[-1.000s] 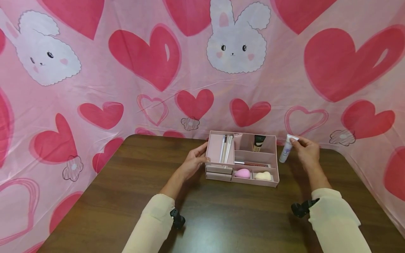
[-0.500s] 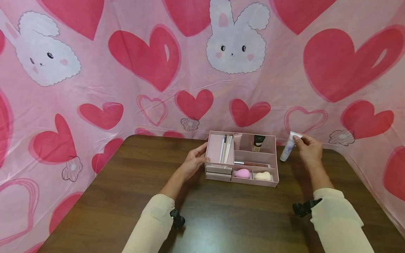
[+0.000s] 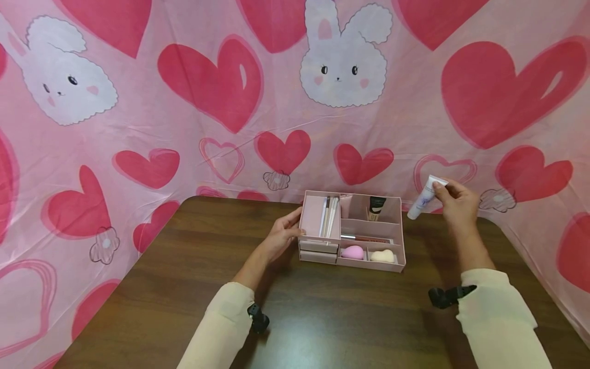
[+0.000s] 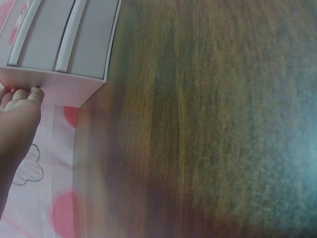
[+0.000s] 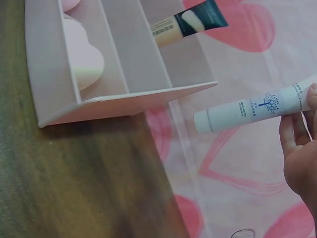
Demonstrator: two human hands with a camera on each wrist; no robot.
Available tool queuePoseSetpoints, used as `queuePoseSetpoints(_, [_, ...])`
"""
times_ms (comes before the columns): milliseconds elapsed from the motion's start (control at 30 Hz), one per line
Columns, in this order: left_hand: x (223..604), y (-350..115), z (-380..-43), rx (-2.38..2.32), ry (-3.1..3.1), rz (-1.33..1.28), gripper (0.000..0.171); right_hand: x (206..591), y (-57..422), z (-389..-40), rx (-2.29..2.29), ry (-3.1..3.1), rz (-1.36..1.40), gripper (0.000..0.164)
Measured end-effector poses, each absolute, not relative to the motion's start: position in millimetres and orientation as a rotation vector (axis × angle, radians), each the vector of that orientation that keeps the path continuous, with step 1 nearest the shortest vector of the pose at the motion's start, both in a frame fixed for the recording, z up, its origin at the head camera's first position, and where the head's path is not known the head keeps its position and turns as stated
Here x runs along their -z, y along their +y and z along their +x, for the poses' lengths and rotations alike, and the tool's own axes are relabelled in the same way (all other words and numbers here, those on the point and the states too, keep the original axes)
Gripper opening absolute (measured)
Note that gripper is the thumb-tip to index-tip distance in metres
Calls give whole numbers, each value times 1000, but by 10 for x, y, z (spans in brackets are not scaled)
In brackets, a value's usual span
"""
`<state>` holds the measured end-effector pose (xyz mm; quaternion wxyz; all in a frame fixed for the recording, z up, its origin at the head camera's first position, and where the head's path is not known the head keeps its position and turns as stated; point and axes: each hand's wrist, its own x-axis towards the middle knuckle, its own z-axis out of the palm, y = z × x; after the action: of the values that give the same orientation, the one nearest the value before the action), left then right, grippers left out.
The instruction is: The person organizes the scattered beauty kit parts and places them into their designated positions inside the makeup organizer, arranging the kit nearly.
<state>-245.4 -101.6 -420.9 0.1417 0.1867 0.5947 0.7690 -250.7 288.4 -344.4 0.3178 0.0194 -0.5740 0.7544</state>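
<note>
My right hand (image 3: 461,205) pinches a white squeeze tube (image 3: 425,197) by its flat top end, cap down and tilted. It holds the tube up to the right of a pink makeup organizer (image 3: 371,265). A tree print shows on the tube in the right wrist view. My left hand (image 3: 282,236) grips the organizer's left side, thumb at the front corner and fingers against the side wall. In the organizer are makeup brushes (image 3: 328,218), a black-capped foundation tube (image 3: 375,209), a lip gloss tube (image 3: 369,240), a pink sponge (image 3: 353,252) and a cream sponge (image 3: 382,256).
The organizer stands near the back of a brown wooden table (image 3: 313,318). Two drawers (image 3: 319,252) face front at its left. A pink cloth (image 3: 276,102) with hearts and rabbits hangs behind the table and at both sides.
My right hand has lifted the white tube upward and slightly to the right, tilting it more. The left hand and the organizer have stayed in place.
</note>
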Motion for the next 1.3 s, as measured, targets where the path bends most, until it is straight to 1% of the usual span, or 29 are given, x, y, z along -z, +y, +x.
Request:
queuePoseSetpoints(133, [4221, -1026, -2463, -2214, 1733, 534, 77, 3359, 2836, -2485, -1948, -1532, 93, 36])
queuePoseSetpoints(333, [4239, -1033, -2481, -2211, 1739, 530, 77, 3342, 2841, -2569, -1870, -1526, 135, 35])
queuePoseSetpoints(500, [4243, -1040, -2483, -2217, 1734, 533, 77, 3288, 2790, -2579, -1907, -1473, 193, 32])
queuePoseSetpoints(700, [4242, -1042, -2477, -2215, 1731, 516, 77, 3242, 2696, -2580, -1947, -1522, 259, 36])
queuePoseSetpoints(833, [4236, -1039, -2474, -2217, 1732, 515, 76, 3233, 2668, -2621, -1920, -1635, 270, 36])
queuePoseSetpoints(1100, [4228, -1037, -2464, -2209, 1738, 512, 76, 3354, 2713, -2718, -1934, -1800, 327, 47])
queuePoseSetpoints(1300, [4211, -1015, -2458, -2222, 1739, 500, 77, 3518, 2736, -2744, -1881, -1904, 315, 45])
